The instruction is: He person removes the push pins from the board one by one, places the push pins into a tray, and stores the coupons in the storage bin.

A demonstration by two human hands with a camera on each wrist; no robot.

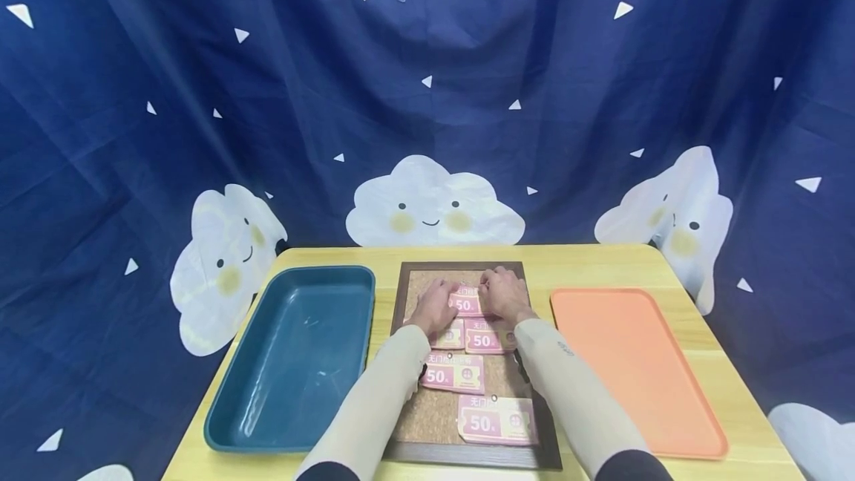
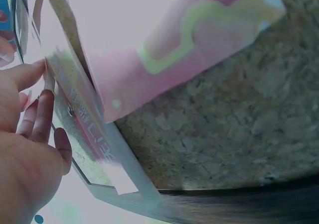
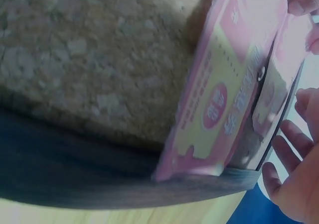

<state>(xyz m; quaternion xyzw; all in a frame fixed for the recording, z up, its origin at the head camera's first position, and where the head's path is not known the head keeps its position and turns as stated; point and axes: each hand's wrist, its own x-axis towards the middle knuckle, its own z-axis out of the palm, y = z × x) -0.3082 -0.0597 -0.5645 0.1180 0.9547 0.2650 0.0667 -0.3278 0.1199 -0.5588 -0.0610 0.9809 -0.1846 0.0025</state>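
Observation:
A framed cork board (image 1: pixel 437 418) lies on the table with several pink-and-yellow coupons on it. My left hand (image 1: pixel 434 308) is at the left end of the topmost coupon (image 1: pixel 464 304); in the left wrist view the thumb and forefinger (image 2: pixel 47 102) pinch its edge. My right hand (image 1: pixel 504 293) is bent over that coupon's right end, its fingertips close together near the top edge; whether they hold anything is hidden. Below lie a middle-row coupon (image 1: pixel 482 341), a third-row coupon (image 1: pixel 453 373) and the lowest coupon (image 1: pixel 497 421). Small round pins show at the top edges of the lower two.
A deep teal tray (image 1: pixel 290 362) stands left of the board. To the right lies a flat orange tray (image 1: pixel 621 362). All rest on a light wooden table (image 1: pixel 568 262), and a dark blue curtain (image 1: pixel 467 117) with clouds hangs behind.

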